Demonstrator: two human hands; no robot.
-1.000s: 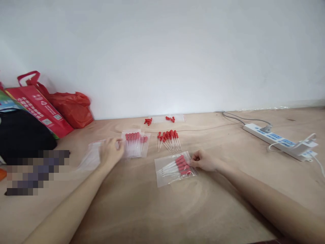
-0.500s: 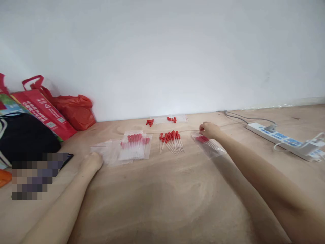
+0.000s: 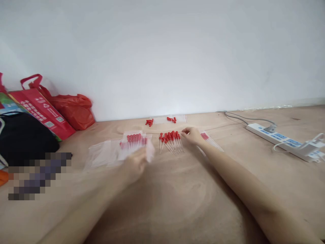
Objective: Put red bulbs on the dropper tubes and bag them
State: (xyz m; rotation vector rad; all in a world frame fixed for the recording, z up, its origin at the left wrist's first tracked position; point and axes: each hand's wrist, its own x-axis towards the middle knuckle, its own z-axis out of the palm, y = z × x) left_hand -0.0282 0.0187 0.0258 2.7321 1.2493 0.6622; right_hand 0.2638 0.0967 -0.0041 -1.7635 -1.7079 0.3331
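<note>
My left hand [image 3: 138,161], blurred by motion, is closed on a clear plastic zip bag [image 3: 150,149] at its fingertips. Below and left of that bag lie other clear zip bags [image 3: 100,154], and one filled bag holds several red-bulb droppers [image 3: 134,138]. My right hand [image 3: 192,135] is just right of a loose row of red-bulb glass droppers [image 3: 170,139]. Its fingers are loosely curved, with nothing visible between them. Behind the right wrist, partly hidden, lies another bag of droppers [image 3: 210,140].
Loose red rubber bulbs [image 3: 149,122] lie near the wall, some on a flat clear bag [image 3: 159,119]. A white power strip [image 3: 281,139] with a grey cable is at right. Red bags [image 3: 73,110] and a black bag [image 3: 25,139] stand at left.
My left hand has moved right from the stack of zip bags, now carrying one. My right hand has left the bag of droppers at right and moved left toward the loose droppers.
</note>
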